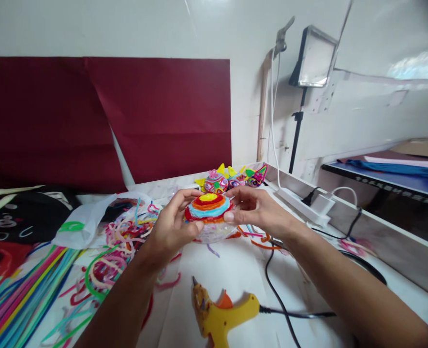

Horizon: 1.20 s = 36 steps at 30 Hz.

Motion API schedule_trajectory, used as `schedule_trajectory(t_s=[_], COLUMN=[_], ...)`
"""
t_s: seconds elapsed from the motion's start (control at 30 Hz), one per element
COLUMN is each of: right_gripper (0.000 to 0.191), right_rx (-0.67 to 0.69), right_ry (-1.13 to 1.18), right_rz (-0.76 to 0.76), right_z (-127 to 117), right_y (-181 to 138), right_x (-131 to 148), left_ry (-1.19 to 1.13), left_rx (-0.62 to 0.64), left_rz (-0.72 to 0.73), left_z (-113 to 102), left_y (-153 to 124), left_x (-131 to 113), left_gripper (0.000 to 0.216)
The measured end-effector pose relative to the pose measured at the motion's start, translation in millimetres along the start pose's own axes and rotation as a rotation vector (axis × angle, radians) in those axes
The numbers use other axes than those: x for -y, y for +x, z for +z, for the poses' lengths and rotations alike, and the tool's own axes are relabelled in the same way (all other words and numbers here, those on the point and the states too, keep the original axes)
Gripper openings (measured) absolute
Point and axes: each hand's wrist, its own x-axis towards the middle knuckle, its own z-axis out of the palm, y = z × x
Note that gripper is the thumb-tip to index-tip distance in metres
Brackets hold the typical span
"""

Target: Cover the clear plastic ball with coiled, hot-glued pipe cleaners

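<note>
Between my two hands is a clear plastic ball, its top wound with rings of pipe cleaner in yellow, red, orange and light blue. My left hand grips its left side, with the thumb at the lower front edge. On the other side, my right hand has its thumb pressed on the red outer ring and its fingers behind. The ball's lower part is bare and see-through. A yellow glue gun lies on the table nearer to me, its nozzle pointing away.
Loose curled pipe cleaners lie in a heap at left, beside straight ones in many colours. Several decorated figures stand at the back. A white power strip runs along the right edge; the glue gun's black cord trails right.
</note>
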Motion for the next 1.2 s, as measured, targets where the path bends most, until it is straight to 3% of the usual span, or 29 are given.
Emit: schedule_trajectory(t_s=[0.17,0.33,0.63,0.93,1.2], right_gripper=[0.059,0.066,0.058,0.056,0.056], right_rx=[0.020,0.066,0.134,0.088,0.020], right_ry=[-0.039,-0.089,-0.083,-0.026,0.040], right_rz=[-0.005,0.011,0.002,0.069,0.075], right_z=[-3.2,-9.1,-17.6,-13.7,-9.7], right_y=[-2.0,-6.3,-8.4,-5.9,-5.0], right_x=[0.9,6.6,9.9,12.1,8.6], left_ry=[-0.024,-0.048,-0.093,-0.063,-0.103], left_rx=[-0.013,0.051,0.064,0.102,0.080], left_rz=[0.002,0.026,-0.013,0.077,0.048], left_z=[-1.6,-6.6,-6.7,-11.1,-4.6], left_y=[2.4,4.8,1.5,2.9,-0.8], left_x=[2.9,8.9,6.4,10.8,2.8], left_gripper=[0.050,0.049,0.049,0.051,0.049])
